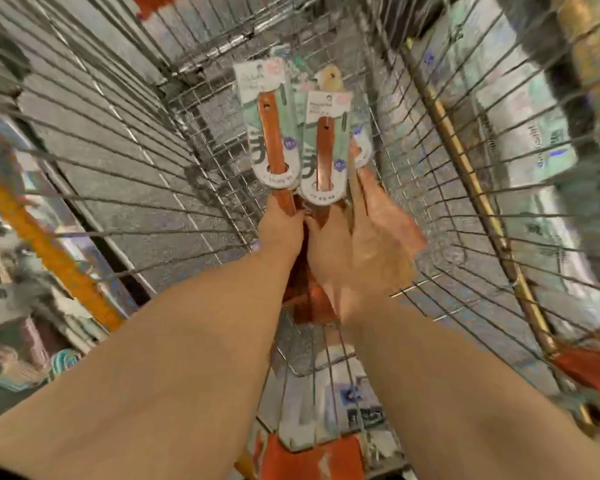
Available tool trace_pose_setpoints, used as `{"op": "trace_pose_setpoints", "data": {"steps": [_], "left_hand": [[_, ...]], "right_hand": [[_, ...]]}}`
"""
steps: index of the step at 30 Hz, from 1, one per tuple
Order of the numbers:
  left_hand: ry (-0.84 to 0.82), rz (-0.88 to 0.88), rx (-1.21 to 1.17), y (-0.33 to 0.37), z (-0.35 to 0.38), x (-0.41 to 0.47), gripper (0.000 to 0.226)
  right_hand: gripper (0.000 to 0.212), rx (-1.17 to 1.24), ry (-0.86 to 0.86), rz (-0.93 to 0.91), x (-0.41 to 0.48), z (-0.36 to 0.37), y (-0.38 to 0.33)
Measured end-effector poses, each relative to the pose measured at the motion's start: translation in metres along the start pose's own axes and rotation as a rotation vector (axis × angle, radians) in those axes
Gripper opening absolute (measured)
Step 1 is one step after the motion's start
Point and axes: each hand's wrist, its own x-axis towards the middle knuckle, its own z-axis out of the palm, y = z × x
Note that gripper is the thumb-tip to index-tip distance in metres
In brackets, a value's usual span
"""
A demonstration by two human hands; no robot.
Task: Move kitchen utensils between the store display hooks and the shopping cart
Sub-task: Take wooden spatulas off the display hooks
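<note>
in the cart [201, 140], hands [279, 233] gripping packaged utensils [272, 136]

Wire of cart [208, 140]: silver-grey, crossed into a fine grid at the far end, plain parallel bars along the sides. utensils [272, 140]: glossy red-brown wood handles, with one paler yellow-tan piece behind. packaging cards [305, 133]: mint green body, white header with a pink mark, white rounded foot, heavy dark lettering, small blue-violet round badge. floor [101, 174] seen through the wire: dark grey speckle with thin pale lines. left rail [49, 251]: orange. right rail [465, 161]: dull brass-yellow. trim [312, 459] at the bottom edge: orange-red. label [347, 400]: white with blue and black print.
</note>
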Motion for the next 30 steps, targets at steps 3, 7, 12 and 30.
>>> {"op": "trace_pose_setpoints", "data": {"steps": [3,7,12,30], "left_hand": [[-0.006,-0.029,0.048,-0.005,0.000,0.008,0.041],[0.024,-0.048,0.048,-0.015,0.001,0.016,0.050],[0.141,-0.019,0.047,-0.010,-0.003,0.004,0.072],[0.108,0.794,0.166,0.111,-0.046,-0.142,0.039]], "right_hand": [[0.030,0.003,-0.005,0.018,0.004,0.002,0.011],[0.028,0.044,0.019,0.002,0.005,0.003,0.017],[0.027,0.057,0.097,0.003,0.003,-0.003,0.014],[0.025,0.159,0.540,-0.231,-0.108,-0.120,-0.082]]}}
